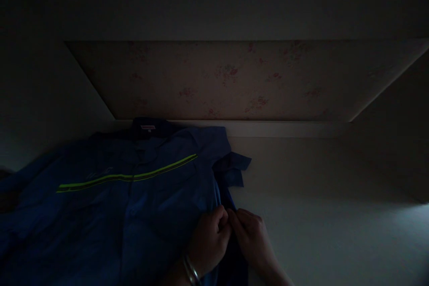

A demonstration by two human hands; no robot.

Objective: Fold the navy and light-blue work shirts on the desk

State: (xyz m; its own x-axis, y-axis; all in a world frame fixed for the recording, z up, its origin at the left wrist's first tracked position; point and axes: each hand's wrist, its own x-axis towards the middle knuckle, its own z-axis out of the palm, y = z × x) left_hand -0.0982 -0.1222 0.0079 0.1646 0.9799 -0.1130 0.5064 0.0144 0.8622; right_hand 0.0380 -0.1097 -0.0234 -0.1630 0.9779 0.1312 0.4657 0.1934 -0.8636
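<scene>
A blue work jacket (161, 196) with a yellow-green stripe across the chest lies spread out, its collar toward the wall. My left hand (211, 237), with a bracelet at the wrist, pinches the jacket's right-hand side edge. Right beside it, my right hand (251, 234) is closed with its fingertips on the dark blue cloth at that edge. Both hands nearly touch. Short sleeve ends (236, 167) of dark blue cloth stick out above them. The dim light hides the fine detail between the fingers.
The jacket rests on a pale flat surface (318, 214) that extends to the right. Behind it stands a wall panel with a faded floral pattern (228, 80), edged by a pale ledge (284, 129). Another wall (395, 143) closes off the right side.
</scene>
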